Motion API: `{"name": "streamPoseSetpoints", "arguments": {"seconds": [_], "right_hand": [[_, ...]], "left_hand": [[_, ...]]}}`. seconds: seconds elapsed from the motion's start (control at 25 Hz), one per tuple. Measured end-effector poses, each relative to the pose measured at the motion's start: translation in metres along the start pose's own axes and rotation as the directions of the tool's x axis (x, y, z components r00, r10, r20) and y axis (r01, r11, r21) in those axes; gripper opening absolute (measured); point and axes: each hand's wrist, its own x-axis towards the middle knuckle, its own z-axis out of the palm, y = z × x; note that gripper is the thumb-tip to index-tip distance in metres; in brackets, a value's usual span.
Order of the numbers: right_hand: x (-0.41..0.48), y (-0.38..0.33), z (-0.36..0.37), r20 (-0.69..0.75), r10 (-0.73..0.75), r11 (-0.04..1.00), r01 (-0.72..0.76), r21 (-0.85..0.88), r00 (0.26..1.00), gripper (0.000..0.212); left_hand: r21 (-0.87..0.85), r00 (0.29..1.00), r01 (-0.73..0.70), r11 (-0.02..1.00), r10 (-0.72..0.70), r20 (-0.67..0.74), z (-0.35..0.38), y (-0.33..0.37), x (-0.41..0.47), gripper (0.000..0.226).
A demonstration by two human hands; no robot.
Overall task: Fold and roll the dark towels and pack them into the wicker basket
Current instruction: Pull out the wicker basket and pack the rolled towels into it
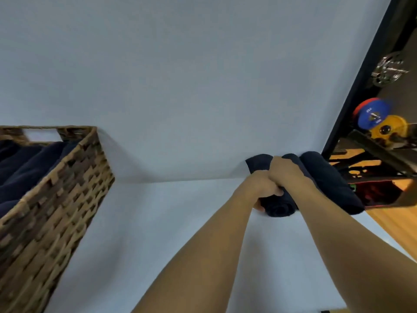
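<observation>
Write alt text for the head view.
The left hand and right hand grip a rolled dark towel on a white table, a second roll beside it. At left stands a wicker basket holding more dark towels.

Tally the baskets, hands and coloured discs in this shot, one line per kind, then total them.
Baskets: 1, the wicker basket
Hands: 2, the left hand and right hand, both gripping the rolled towel
Coloured discs: 3, the blue disc, yellow disc and red disc
Total: 6
</observation>
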Motion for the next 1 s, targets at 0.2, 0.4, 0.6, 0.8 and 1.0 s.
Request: {"name": "streamPoseSetpoints", "arguments": {"seconds": [0.2,0.4,0.6,0.8,1.0], "right_hand": [[0.011,-0.002,0.006,0.046,0.044,0.999,-0.045,0.01,0.998,0.033],[0.006,-0.015,0.001,0.036,-0.007,0.972,-0.001,0.236,0.999,0.057],[-0.031,-0.084,-0.034,-0.007,-0.237,0.901,0.223,0.373,0.971,0.079],[-0.093,-0.184,-0.07,0.005,-0.486,0.69,0.38,0.616,0.874,0.057],[-0.169,-0.29,-0.086,-0.151,-0.714,0.475,0.631,0.613,0.684,0.054]], "left_hand": [[0.099,0.996,0.011,0.995,-0.001,-0.092,0.019,-0.006,0.03,0.04],[0.169,0.974,-0.061,0.984,0.095,-0.204,0.009,-0.008,0.026,0.043],[0.035,0.877,-0.087,0.996,0.094,-0.471,-0.049,-0.013,-0.031,0.067],[0.168,0.74,-0.132,0.977,0.21,-0.639,-0.151,-0.028,-0.145,0.053],[0.278,0.691,-0.015,0.96,0.211,-0.691,-0.228,-0.06,-0.272,0.034]]}}
